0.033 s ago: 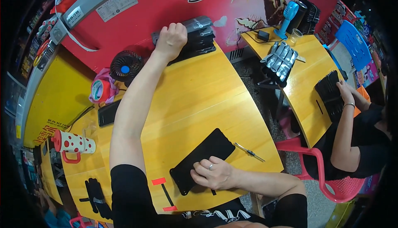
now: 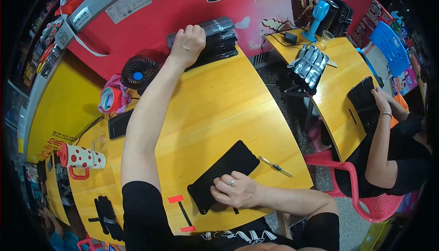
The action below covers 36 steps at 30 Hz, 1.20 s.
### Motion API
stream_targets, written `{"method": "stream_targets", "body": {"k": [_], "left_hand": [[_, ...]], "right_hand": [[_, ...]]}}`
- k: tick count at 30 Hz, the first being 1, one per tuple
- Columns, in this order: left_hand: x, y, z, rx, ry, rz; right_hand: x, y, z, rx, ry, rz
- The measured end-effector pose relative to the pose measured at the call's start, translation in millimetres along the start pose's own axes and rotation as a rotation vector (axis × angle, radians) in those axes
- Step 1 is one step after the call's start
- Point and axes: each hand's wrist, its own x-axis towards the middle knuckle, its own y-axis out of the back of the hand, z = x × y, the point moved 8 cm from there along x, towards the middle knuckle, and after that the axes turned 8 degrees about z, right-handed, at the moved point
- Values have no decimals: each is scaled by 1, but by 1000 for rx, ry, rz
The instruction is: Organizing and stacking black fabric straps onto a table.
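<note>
My left hand (image 2: 189,44) reaches to the far edge of the table, its fingers curled over the left end of a stack of black packs (image 2: 222,45) in clear plastic; the fingertips are hidden behind the hand. Close to my body lies a black flat panel (image 2: 235,159), set at a slant, with small tabs at its corners. My right hand (image 2: 235,190), a ring on one finger, is closed with its fingers pressed on the panel's near side. Just right of the panel is a thin screwdriver-like tool (image 2: 275,166).
On my table are a black fan (image 2: 137,73), tape rolls (image 2: 109,99), a phone (image 2: 120,125), a dotted tumbler (image 2: 82,158), black straps (image 2: 108,216) and a strip with red tape ends (image 2: 184,214). At right, another person (image 2: 384,159) handles black pieces at a second table (image 2: 331,109).
</note>
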Motion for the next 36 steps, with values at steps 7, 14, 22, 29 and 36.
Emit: {"method": "stream_targets", "body": {"k": [7, 14, 22, 29, 36], "left_hand": [[-16, -16, -21, -418, 264, -144], [-10, -22, -45, -592, 411, -108], [-7, -18, -21, -286, 165, -114], [2, -18, -16, -306, 146, -209], [4, -16, -15, -275, 156, -218]], "right_hand": [[0, -3, 1, 26, -12, -23], [0, -5, 1, 44, -20, -29], [-4, -9, 3, 39, -22, -48], [-5, -9, 4, 44, -24, -31], [-2, -6, 3, 34, -36, -53]]}}
